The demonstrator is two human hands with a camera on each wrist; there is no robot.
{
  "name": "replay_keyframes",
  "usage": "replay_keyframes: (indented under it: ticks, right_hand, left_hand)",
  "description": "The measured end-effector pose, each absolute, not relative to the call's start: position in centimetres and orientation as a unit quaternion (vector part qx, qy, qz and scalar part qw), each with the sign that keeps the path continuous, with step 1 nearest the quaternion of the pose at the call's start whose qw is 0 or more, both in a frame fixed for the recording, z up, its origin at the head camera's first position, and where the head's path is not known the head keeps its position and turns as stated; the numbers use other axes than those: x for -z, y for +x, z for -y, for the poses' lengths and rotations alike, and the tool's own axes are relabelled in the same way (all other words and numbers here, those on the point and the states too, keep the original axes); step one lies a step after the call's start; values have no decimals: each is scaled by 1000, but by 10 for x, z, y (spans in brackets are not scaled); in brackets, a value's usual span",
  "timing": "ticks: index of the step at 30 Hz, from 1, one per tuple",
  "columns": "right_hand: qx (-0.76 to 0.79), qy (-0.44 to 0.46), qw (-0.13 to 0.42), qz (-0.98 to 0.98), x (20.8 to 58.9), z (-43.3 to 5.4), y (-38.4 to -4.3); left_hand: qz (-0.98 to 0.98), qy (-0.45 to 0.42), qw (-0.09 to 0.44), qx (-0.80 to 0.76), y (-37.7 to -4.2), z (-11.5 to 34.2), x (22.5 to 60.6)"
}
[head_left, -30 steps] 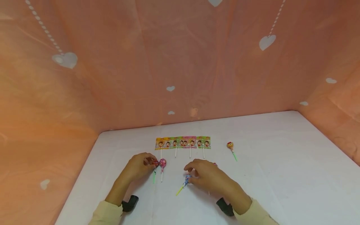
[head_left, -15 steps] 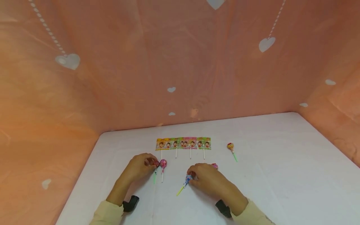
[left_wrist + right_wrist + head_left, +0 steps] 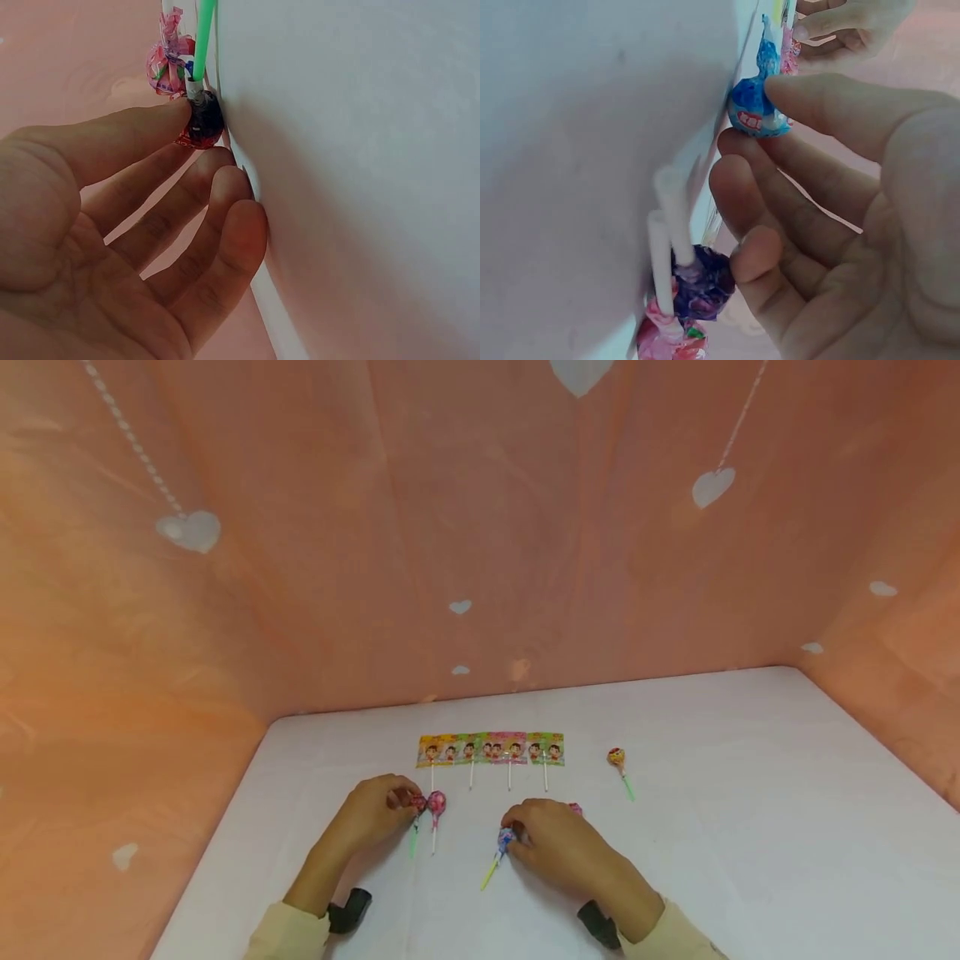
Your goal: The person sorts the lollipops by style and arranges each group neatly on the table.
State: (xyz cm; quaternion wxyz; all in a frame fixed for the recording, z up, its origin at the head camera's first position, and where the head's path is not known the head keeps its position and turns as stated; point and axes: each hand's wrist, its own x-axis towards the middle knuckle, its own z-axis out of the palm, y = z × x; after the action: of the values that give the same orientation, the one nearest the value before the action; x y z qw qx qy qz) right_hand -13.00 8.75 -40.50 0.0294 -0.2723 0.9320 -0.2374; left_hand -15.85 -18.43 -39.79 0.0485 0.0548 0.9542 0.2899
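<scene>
My left hand (image 3: 375, 811) pinches the head of a dark red lollipop (image 3: 204, 124) between thumb and fingertips; its green stick (image 3: 413, 842) points toward me. Right beside it lies a pink lollipop (image 3: 437, 802) with a white stick. To the right, my right hand (image 3: 555, 837) pinches a blue-wrapped lollipop (image 3: 757, 107) at its head, the yellow stick (image 3: 489, 874) slanting down to the left. By the lower fingers of that hand are a purple lollipop (image 3: 703, 283) and a pink one (image 3: 671, 341), both with white sticks, mostly hidden in the head view.
Behind the hands, flat lollipops in orange, green and pink packets (image 3: 504, 748) form a row on the white table (image 3: 750, 827). An orange-red lollipop (image 3: 617, 757) with a green stick lies farther right. A peach curtain (image 3: 487, 527) with hearts hangs behind.
The right hand's fingers have closed in on the blue lollipop, which has shifted slightly right with its stick a little steeper. The left hand keeps its pinch. The head view has tilted slightly up.
</scene>
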Motion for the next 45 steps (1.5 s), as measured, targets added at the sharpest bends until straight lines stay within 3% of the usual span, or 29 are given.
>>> replay_keyframes:
  ticks: [12,45]
  right_hand:
    - [212,-274,3,-938,403,-89,-134]
    - [267,-257,13,-929,381,-75,-139]
  left_hand:
    - [-958,49,47,-280,-160,184,396]
    - [-961,44,53,-268,-160,184,398]
